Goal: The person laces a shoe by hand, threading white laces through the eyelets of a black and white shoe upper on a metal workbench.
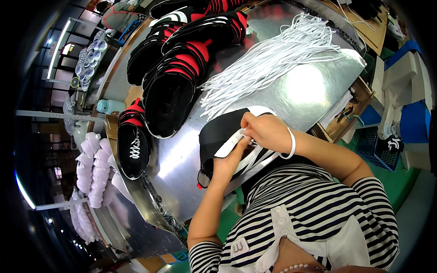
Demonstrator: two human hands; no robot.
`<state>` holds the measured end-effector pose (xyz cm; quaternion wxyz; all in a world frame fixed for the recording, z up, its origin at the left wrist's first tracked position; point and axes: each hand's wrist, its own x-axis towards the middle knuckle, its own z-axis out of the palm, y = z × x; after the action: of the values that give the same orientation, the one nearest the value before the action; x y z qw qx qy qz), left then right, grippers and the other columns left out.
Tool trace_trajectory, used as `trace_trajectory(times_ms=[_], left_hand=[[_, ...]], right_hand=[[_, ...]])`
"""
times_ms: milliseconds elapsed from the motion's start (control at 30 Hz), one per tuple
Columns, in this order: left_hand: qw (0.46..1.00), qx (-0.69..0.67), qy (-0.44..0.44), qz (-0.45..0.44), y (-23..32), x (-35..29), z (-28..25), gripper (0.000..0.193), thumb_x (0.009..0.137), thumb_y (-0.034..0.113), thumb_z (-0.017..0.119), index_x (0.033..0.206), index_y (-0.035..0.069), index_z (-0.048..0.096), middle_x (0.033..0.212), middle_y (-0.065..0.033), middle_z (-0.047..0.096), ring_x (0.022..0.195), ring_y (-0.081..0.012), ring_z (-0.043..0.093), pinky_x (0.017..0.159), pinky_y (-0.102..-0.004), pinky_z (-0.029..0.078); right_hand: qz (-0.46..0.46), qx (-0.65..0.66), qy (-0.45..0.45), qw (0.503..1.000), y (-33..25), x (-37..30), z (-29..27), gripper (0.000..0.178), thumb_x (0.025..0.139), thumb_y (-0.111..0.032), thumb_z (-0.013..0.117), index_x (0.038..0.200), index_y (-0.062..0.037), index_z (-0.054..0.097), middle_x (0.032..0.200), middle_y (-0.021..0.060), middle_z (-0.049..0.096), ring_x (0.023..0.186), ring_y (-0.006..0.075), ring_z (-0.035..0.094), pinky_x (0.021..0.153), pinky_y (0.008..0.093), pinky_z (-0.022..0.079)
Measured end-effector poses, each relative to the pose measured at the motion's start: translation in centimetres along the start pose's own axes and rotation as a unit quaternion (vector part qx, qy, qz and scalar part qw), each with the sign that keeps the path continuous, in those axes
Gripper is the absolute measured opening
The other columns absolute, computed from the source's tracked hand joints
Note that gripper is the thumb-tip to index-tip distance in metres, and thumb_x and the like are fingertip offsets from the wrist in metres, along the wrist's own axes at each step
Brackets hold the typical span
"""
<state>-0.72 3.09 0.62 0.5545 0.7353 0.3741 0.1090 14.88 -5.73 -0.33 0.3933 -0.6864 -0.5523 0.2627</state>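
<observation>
While my left grip (226,164) wraps a black-and-white shoe upper (219,126), my right grip (269,132) — fingertips together — pinches its white eyelet strip (227,146). The shoe upper is at the near edge of the silver metal tabletop (175,166).

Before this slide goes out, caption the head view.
Left hand grips a black-and-white shoe upper, right hand at its white strip, with white shoelaces spread beyond on a metal table.
</observation>
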Motion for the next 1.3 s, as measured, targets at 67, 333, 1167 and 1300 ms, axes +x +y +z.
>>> trace_trajectory(times_ms=[67,333,1167,1300], left_hand=[[0.995,-0.091,0.003,-0.028,-0.4,0.0,-0.2,0.013,0.093,0.015,0.067,0.092,0.002,0.069,0.079,0.0,0.065,0.065,-0.0062,0.057,0.058,-0.0226,0.046],[0.995,-0.099,0.003,0.022,-0.5,-0.2,0.2,0.012,0.092,0.013,0.068,0.094,0.001,0.068,0.079,0.0008,0.065,0.063,-0.006,0.057,0.055,-0.022,0.045],[0.992,-0.114,0.037,0.026,-0.9,-0.6,0.2,0.016,0.093,0.016,0.066,0.087,0.001,0.068,0.072,0.0012,0.063,0.057,-0.006,0.054,0.05,-0.0228,0.042],[0.995,-0.095,-0.027,0.013,-1.0,-1.0,-0.3,0.024,0.098,0.021,0.059,0.087,0.002,0.067,0.068,0.0017,0.059,0.058,-0.0064,0.052,0.055,-0.0225,0.041]], right_hand=[[0.0,-0.014,0.001,1.0,-0.5,-0.3,-0.4,0.019,0.091,-0.017,0.059,0.102,-0.0014,0.055,0.074,0.0152,0.066,0.071,0.0334,0.066,0.065,0.0414,0.05],[0.003,0.003,0.013,1.0,-0.8,-0.9,-1.0,0.016,0.091,-0.018,0.058,0.098,-0.0045,0.062,0.081,0.0122,0.069,0.076,0.0309,0.067,0.068,0.0395,0.051],[-0.005,-0.033,0.021,0.999,-0.1,-0.9,-1.5,0.02,0.089,-0.02,0.066,0.099,-0.0046,0.058,0.078,0.0108,0.069,0.07,0.0275,0.067,0.064,0.0352,0.05],[0.03,0.045,-0.055,0.997,-0.2,-0.3,-2.9,0.022,0.088,-0.016,0.065,0.1,-0.0014,0.054,0.077,0.0116,0.069,0.068,0.0261,0.067,0.063,0.0341,0.05]])
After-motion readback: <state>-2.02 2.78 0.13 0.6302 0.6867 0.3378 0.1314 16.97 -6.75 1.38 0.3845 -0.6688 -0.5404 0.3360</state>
